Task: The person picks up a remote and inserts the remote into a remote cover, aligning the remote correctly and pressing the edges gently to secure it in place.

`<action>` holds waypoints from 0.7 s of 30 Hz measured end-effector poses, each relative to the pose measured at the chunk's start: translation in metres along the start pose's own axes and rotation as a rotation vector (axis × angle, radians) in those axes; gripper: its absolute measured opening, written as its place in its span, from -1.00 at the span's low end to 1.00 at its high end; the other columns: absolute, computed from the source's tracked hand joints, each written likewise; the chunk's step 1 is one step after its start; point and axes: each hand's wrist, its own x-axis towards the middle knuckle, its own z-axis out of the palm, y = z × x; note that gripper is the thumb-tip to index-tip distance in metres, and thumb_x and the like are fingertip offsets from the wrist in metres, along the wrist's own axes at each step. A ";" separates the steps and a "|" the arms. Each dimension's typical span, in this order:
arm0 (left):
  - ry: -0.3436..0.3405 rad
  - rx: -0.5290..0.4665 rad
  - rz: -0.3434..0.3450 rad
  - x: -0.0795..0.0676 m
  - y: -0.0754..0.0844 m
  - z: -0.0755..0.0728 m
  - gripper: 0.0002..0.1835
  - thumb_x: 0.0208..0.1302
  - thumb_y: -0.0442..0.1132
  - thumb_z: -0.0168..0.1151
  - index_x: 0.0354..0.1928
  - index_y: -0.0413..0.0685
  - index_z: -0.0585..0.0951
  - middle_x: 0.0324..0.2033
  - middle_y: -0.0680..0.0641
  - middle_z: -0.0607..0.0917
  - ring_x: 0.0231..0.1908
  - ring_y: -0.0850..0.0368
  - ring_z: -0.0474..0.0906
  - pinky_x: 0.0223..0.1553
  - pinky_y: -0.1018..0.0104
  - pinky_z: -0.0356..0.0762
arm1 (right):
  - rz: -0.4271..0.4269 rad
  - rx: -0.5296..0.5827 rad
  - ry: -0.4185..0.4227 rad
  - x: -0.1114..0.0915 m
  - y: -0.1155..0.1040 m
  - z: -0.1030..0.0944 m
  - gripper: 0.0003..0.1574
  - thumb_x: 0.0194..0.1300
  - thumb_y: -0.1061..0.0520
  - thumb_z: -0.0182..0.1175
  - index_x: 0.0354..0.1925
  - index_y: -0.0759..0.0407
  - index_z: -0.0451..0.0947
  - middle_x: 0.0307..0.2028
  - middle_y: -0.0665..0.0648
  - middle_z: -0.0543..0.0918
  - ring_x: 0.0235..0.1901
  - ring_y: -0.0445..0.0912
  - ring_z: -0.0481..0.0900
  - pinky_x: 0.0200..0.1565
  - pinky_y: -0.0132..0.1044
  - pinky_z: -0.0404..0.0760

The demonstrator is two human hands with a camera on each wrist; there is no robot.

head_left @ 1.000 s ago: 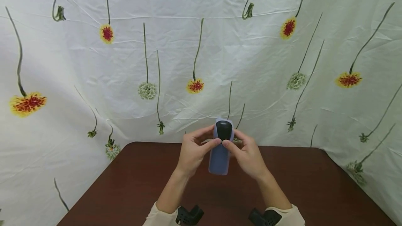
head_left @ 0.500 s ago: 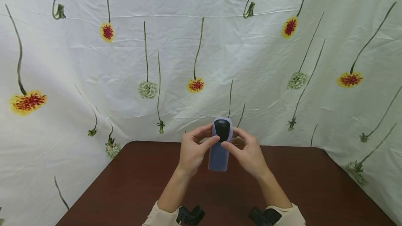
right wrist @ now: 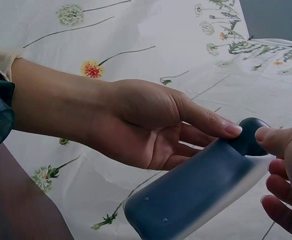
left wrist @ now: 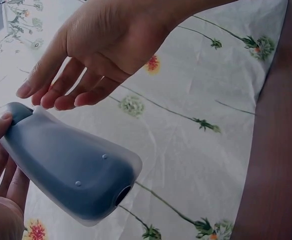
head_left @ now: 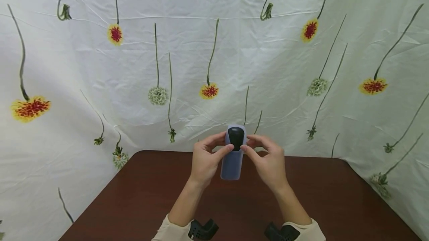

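Between the hands a long dark device (head_left: 236, 138), of a kind I cannot tell, stands upright in a frosted bluish sleeve (head_left: 231, 168). Its rounded black end shows at the sleeve's top. The left hand (head_left: 205, 161) grips the upper part from the left, thumb on the black end and fingers behind. The right hand (head_left: 269, 162) is beside the right edge. In the left wrist view its fingers (left wrist: 61, 92) are loosely bent, with a small gap to the device. In the right wrist view its thumb overlaps the black end (right wrist: 250, 135).
A dark brown table (head_left: 234, 203) spreads below the hands. Behind it hangs a white cloth (head_left: 187, 58) printed with flowers and stems. Black wrist cameras (head_left: 203, 230) sit at both cream sleeve cuffs (head_left: 174, 228).
The sleeved device has shifted slightly up and left. The right thumb has moved up and right from the middle toward the edge, while the left hand has kept its hold.
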 end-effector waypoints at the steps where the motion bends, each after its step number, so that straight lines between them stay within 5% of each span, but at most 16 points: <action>1: -0.003 0.000 0.001 0.000 0.000 0.000 -0.60 0.17 -0.59 0.44 0.09 -0.39 0.70 -0.12 -0.31 0.76 -0.16 0.03 0.69 -0.18 0.14 0.73 | 0.000 -0.010 -0.002 0.000 -0.001 0.000 -0.68 0.18 0.32 0.52 -0.06 0.29 0.75 -0.29 0.05 0.76 -0.26 -0.11 0.71 -0.35 -0.31 0.72; 9: -0.022 -0.020 -0.005 0.000 0.000 -0.002 -0.61 0.18 -0.59 0.44 0.08 -0.41 0.70 -0.13 -0.31 0.76 -0.16 0.03 0.69 -0.15 0.19 0.71 | 0.073 -0.032 -0.016 0.001 -0.006 -0.002 -0.73 0.19 0.29 0.53 -0.11 0.29 0.79 -0.29 0.08 0.79 -0.26 -0.08 0.74 -0.31 -0.34 0.71; 21: -0.088 -0.101 -0.052 -0.001 0.000 -0.005 -0.58 0.21 -0.48 0.47 0.13 -0.43 0.66 -0.14 -0.11 0.77 -0.11 0.03 0.67 -0.11 0.21 0.66 | 0.265 0.144 -0.139 0.002 -0.010 -0.009 -0.79 0.29 0.32 0.44 -0.10 0.37 0.77 -0.23 0.22 0.78 -0.27 -0.06 0.76 -0.26 -0.21 0.74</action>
